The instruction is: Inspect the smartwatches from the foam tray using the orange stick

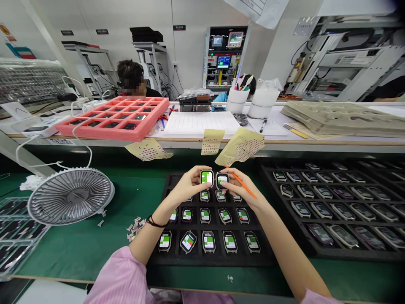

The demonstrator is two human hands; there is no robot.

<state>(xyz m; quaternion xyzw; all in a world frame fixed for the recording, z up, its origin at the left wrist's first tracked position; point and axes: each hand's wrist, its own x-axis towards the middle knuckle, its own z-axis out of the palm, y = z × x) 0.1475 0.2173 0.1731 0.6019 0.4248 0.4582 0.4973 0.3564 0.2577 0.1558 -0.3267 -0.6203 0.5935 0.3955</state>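
Note:
Over the back of a black foam tray (218, 259), my left hand (189, 184) grips a watch (206, 177) whose screen is lit white and green. Beside it, my right hand (239, 185) pinches a second watch (222, 180) with a green and white screen. An orange stick (242, 183) also lies in my right hand, slanting down across its back. Rows of watches with lit green and white screens sit in the tray's compartments below, such as one at the front (209, 241). The two held watches are side by side, nearly touching.
A grey fan (71, 196) stands at left, near small loose pieces (136, 228). More watches fill a black tray (303, 247) at right. Yellow sticker sheets (242, 145) hang from the shelf, which carries a pink foam tray (139, 134) and papers. A person (131, 78) sits beyond.

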